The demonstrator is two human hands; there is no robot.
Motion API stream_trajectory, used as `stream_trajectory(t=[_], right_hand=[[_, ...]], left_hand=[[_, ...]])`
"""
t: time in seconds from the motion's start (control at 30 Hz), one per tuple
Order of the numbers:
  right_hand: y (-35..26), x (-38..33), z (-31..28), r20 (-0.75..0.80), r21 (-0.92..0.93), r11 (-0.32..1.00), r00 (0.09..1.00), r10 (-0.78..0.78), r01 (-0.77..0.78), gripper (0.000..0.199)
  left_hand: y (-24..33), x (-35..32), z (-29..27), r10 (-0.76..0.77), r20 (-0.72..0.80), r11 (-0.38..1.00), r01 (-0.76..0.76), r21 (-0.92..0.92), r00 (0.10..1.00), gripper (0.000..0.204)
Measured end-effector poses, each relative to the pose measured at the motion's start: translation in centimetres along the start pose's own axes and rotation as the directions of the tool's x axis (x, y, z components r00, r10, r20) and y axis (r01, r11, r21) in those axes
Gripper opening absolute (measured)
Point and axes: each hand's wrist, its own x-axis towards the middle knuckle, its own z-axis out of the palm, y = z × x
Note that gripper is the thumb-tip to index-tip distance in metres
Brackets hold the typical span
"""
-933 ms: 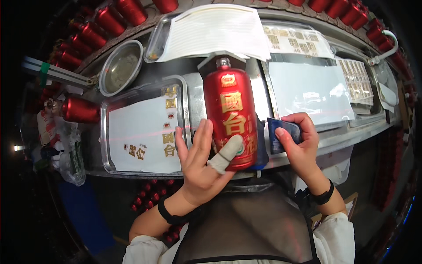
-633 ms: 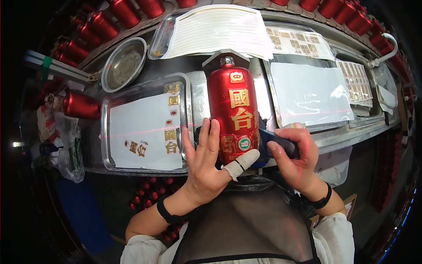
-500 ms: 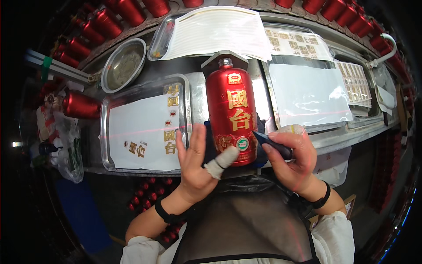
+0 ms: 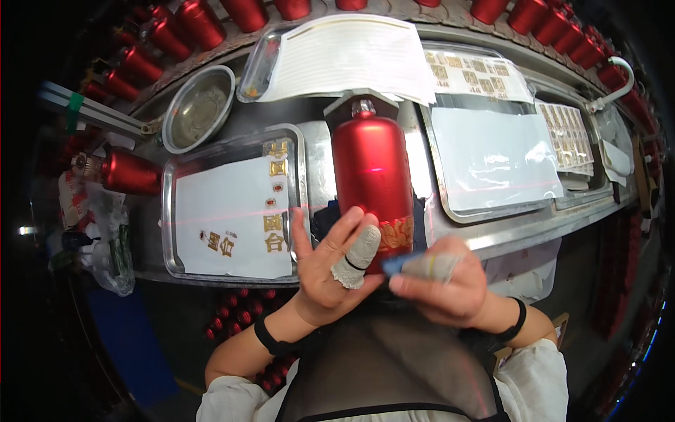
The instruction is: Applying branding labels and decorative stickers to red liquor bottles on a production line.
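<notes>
A glossy red bottle lies on the worktop with its clear neck away from me, against an angular grey rest. Its upper face is plain red, with a raised gold band near the base. My left hand is open at the base's left side, fingers outstretched and fingertips at the bottle. One of its fingers wears a pale cover with a black band. My right hand, blurred, is closed on a blue-black pointed tool, whose tip is beside the bottle's base. Pale wrapping covers one right finger.
At left, a metal tray holds white paper with gold character stickers. Behind it stands a metal bowl; another red bottle lies farther left. White sheets sit at the back, and a tray with a pale sheet is at right.
The bottle has turned about its long axis, so the gold characters and round green-and-white emblem no longer show. My right hand has moved left and nearer me with the tool.
</notes>
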Motion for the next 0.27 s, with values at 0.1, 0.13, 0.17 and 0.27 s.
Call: stream_trajectory(t=[0.1,0.13,0.17,0.27], right_hand=[[0.0,0.6,-1.3,0.005,0.091,0.983,0.988,0.157,-0.157,0.037],[0.8,0.8,-1.9,-0.058,-0.060,0.980,0.981,0.187,-0.190,0.040],[1.5,1.0,-1.6,-0.045,-0.115,0.977,0.983,0.176,-0.180,0.037],[0.3,1.0,-0.2,0.036,0.054,0.998,0.998,-0.048,0.046,0.027]], left_hand=[[-0.5,0.5,0.2,0.092,0.031,0.996,-0.092,0.002,0.995,0.085],[-0.4,0.6,0.5,0.080,0.035,0.997,-0.080,-0.022,0.996,0.085],[-0.3,0.7,0.7,0.093,0.033,0.996,-0.093,-0.017,0.995,0.085],[-0.4,1.1,0.7,0.013,-0.038,1.000,-0.013,-0.012,0.999,0.086]])
